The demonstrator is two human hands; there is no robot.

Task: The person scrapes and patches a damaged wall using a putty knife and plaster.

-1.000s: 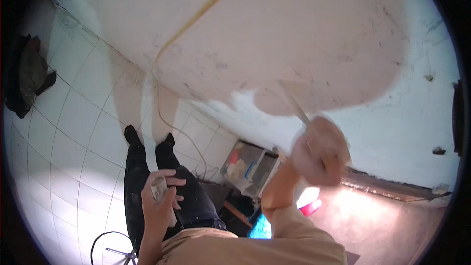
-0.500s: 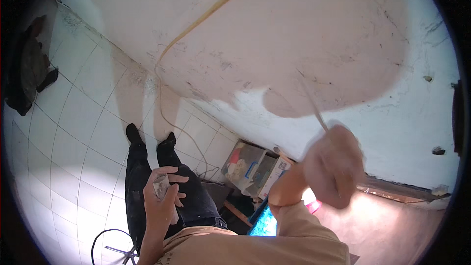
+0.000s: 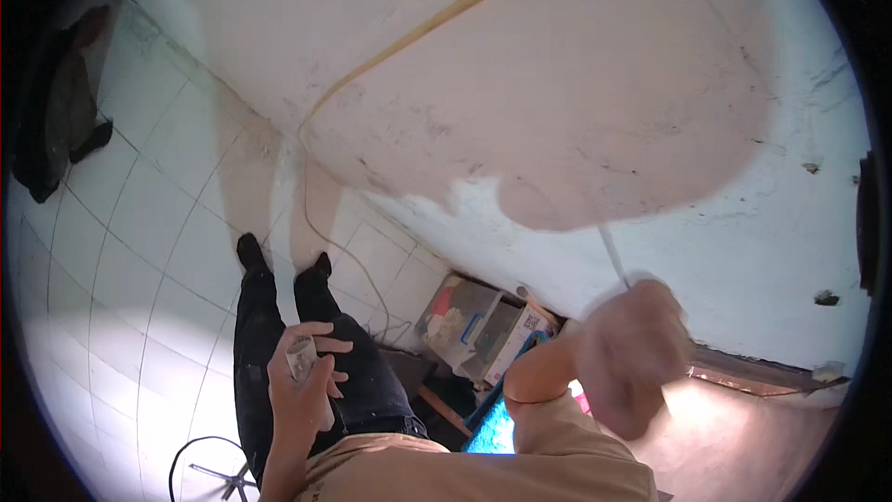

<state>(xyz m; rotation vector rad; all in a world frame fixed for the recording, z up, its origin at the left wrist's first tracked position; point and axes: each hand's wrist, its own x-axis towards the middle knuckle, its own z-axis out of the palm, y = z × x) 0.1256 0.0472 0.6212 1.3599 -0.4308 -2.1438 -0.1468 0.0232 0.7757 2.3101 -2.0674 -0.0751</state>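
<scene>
My right hand (image 3: pixel 634 367) is raised toward the wall and closed around a thin white stick-like tool (image 3: pixel 613 258); its tip touches the lower edge of a large beige patch (image 3: pixel 557 102) on the white wall. My left hand (image 3: pixel 299 381) hangs low at my side, holding a small crumpled greyish object (image 3: pixel 300 355). Below are my dark trousers and black shoes (image 3: pixel 249 251) on the tiled floor.
A yellowish cable (image 3: pixel 390 51) runs along the wall and down to the white tiled floor (image 3: pixel 121 251). Boxes with mixed items (image 3: pixel 474 325) stand at the wall's foot. A dark bundle (image 3: pixel 51 121) lies at far left. A black cord (image 3: pixel 200 469) curls on the floor.
My right hand with the thin tool has moved right and slightly down along the beige patch's lower edge. My left hand has stayed in place.
</scene>
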